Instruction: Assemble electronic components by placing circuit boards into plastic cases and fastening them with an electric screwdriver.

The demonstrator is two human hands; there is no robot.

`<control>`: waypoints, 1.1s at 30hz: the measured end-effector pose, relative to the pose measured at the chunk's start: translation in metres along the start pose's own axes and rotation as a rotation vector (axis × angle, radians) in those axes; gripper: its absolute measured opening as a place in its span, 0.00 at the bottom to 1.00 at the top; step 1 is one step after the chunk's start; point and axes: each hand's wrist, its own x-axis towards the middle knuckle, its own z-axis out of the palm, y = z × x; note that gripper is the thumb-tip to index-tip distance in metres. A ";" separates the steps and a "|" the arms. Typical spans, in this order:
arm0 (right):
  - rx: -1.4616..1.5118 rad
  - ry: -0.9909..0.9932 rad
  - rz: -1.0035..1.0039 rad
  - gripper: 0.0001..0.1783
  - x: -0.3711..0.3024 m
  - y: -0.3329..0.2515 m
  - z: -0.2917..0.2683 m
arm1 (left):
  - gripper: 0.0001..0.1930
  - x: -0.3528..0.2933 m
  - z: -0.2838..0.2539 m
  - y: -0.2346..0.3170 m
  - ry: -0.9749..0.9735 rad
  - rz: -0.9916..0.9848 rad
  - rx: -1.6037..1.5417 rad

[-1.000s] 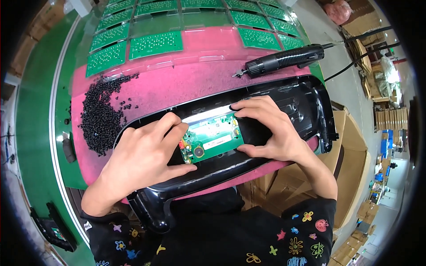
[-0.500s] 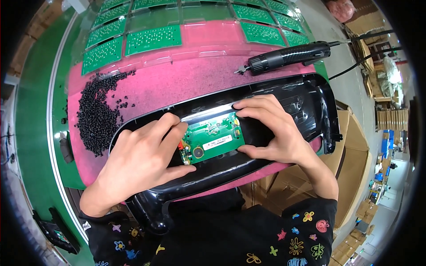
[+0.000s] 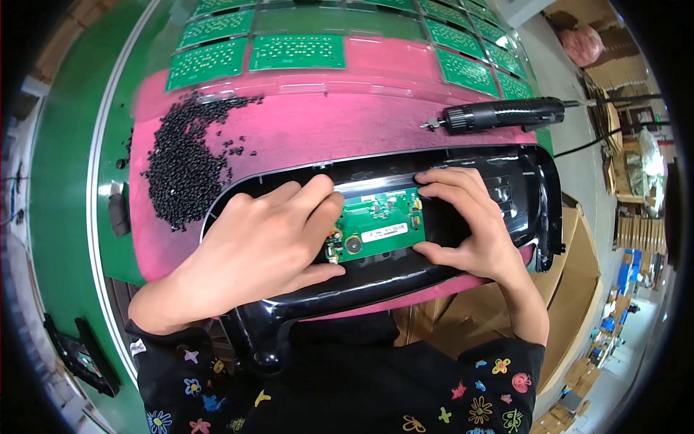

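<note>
A green circuit board (image 3: 387, 214) with a white label and a round black buzzer (image 3: 354, 244) lies inside a long, glossy black plastic housing (image 3: 499, 181). Closed about the board's left edge is my left hand (image 3: 264, 235), its fingers bent over the components there and the thumb along the near corner. My right hand (image 3: 473, 220) grips the opposite edge, fingertips at the far corner and thumb at the near one. Whether the board sits fully down in the housing I cannot tell.
A heap of small black screws (image 3: 186, 177) lies left on the pink mat (image 3: 303, 123). A black electric screwdriver (image 3: 506, 116) rests behind the housing. Further back stands a clear tray (image 3: 390, 88) of green boards. An open cardboard box (image 3: 571, 289) stands near right.
The housing, the mat and the things on it now appear further right, as the view has shifted. Both hands keep their hold on the circuit board.
</note>
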 end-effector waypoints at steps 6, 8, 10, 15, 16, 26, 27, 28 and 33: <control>-0.026 -0.013 0.005 0.37 0.000 -0.003 -0.001 | 0.34 -0.003 -0.001 -0.001 -0.021 0.007 0.020; -0.031 -0.015 0.008 0.38 0.001 -0.005 -0.002 | 0.34 -0.003 -0.002 -0.001 -0.024 0.016 0.012; -0.012 0.004 0.043 0.38 0.002 -0.008 -0.003 | 0.35 -0.003 -0.002 -0.001 -0.023 0.014 0.016; -0.083 0.277 0.290 0.29 -0.003 -0.003 -0.034 | 0.35 -0.003 0.001 -0.005 -0.007 0.033 -0.013; -0.207 0.456 0.322 0.30 0.001 0.001 -0.046 | 0.36 -0.003 -0.002 -0.004 0.006 0.021 -0.012; 0.263 0.754 0.394 0.18 0.036 0.076 -0.076 | 0.18 -0.006 -0.003 -0.004 0.233 0.014 -0.045; 0.305 0.843 0.380 0.27 0.049 0.056 -0.068 | 0.18 -0.007 -0.006 -0.004 0.237 0.012 -0.038; 0.417 0.919 0.274 0.32 0.056 0.052 -0.062 | 0.17 -0.006 -0.010 -0.005 0.343 0.008 0.005; 0.604 0.950 0.047 0.31 0.085 0.021 -0.034 | 0.11 -0.001 -0.014 -0.022 0.425 -0.030 0.111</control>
